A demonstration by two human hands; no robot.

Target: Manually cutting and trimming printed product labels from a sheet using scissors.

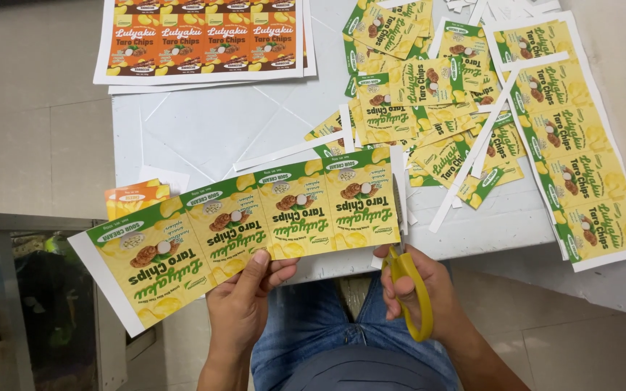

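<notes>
**Label strip at scissor blades**

Left hand [244, 300] closed on lower edge of green-and-yellow label strip [248, 224], thumb on top, strip held level over near edge of worktop [204, 130]. Right hand [418, 289] closed around yellow scissors [409, 279], blades at strip's right end. Cut labels [422, 94] heaped on worktop beyond. Uncut green sheet [574, 137] at right, orange sheet [208, 36] at far left.

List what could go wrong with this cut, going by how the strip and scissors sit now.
1. The left hand grips the label strip at one spot only; its long free end may sag and skew the cut.
2. The scissors in the right hand run right at the strip's edge, so they may nick the print.
</notes>
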